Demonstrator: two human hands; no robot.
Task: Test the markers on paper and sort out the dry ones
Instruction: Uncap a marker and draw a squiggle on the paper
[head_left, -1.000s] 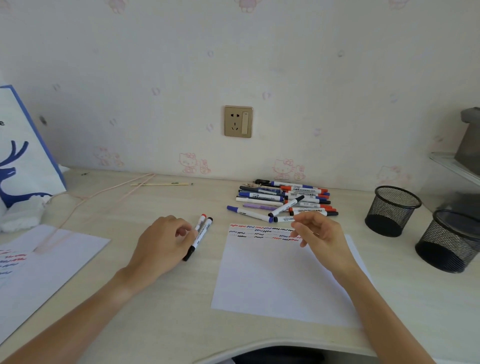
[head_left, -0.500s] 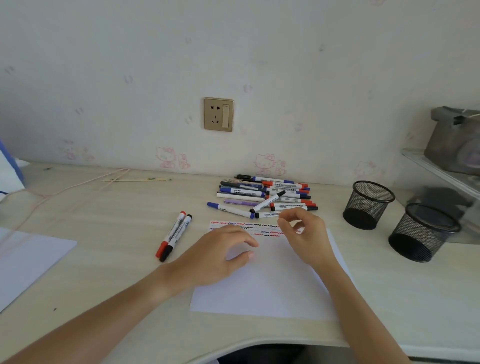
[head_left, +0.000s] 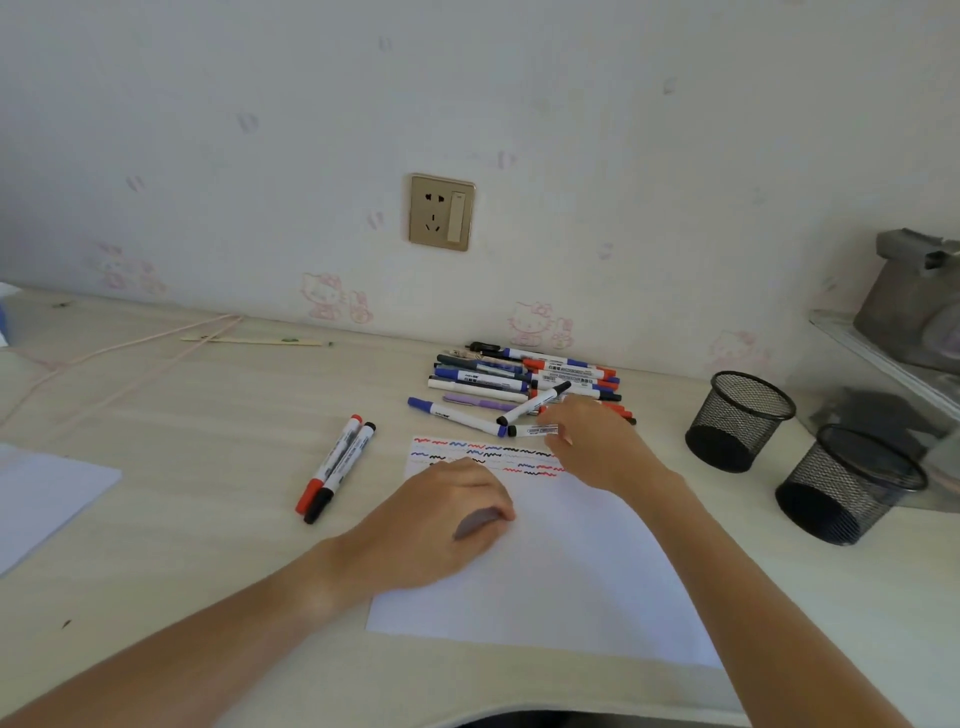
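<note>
Left hand rests palm-down on the upper left part of the paper sheet, fingers loosely curled, its grip around nothing. The sheet lies flat on the surface in front of me; its top edge carries rows of short wavy test strokes in red, blue and black.

Right hand reaches over the sheet's top right corner to the near edge of the marker pile. Its fingertips are at the end of a black-capped marker lying just beyond the sheet's top edge. I cannot tell whether that grip has closed on the marker or only touches it; the fingers are curled downward and partly hide the barrel.

The pile sits between the sheet and the wall: blue, red, black and one purple marker, mostly lying parallel, several overlapping. A blue-capped marker and a second black-capped one lie angled at the pile's near side.

Two markers, one red-capped and one black-capped, lie side by side and touching, left of the sheet, apart from the pile.

Two black mesh cups stand at right, near each other. Another white sheet lies at far left.
</note>
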